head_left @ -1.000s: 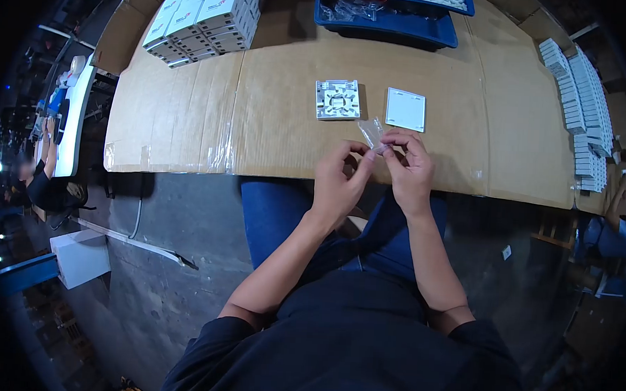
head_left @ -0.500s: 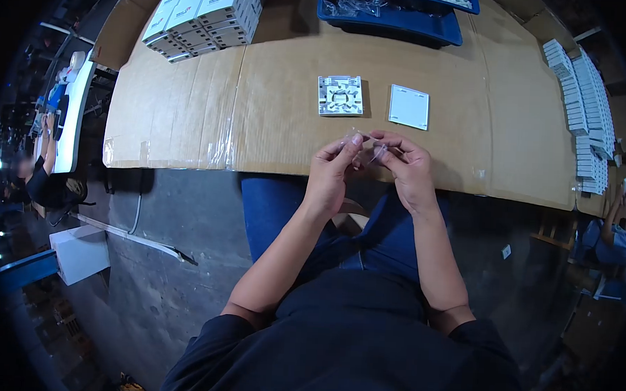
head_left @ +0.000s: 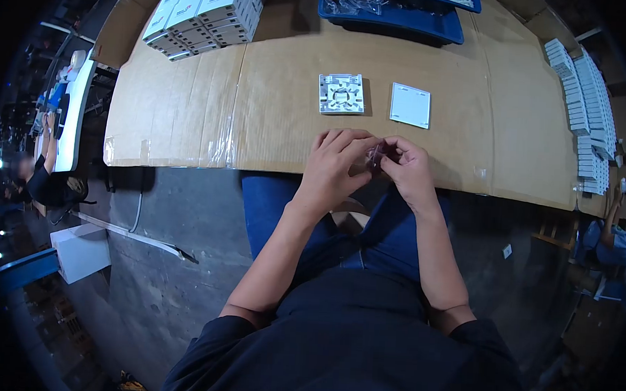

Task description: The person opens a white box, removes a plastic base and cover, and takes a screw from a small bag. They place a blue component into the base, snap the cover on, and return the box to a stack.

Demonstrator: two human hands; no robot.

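Observation:
A small crumpled clear plastic bag (head_left: 375, 155) is held between my two hands at the front edge of the table. My right hand (head_left: 410, 170) pinches its right side between thumb and fingers. From the left, my left hand (head_left: 332, 165) curls its fingers over the bag, with the thumb lower down. What the bag contains cannot be made out. Beyond my hands lies a square white frame with grey inner parts and a round centre (head_left: 342, 95). To its right is a flat square white plate (head_left: 410, 106).
Stacked white boxes (head_left: 202, 16) stand at the back left. Blue trays (head_left: 404, 26) with plastic bags and small white parts sit at the back. More stacked white pieces (head_left: 576, 95) line the right side. Cardboard (head_left: 170, 112) covers the table. Other people sit at far left and right.
My left hand has turned over, its fingers now reaching across the top of the bag instead of pinching with the thumb up. The bag is bunched closer to my right hand.

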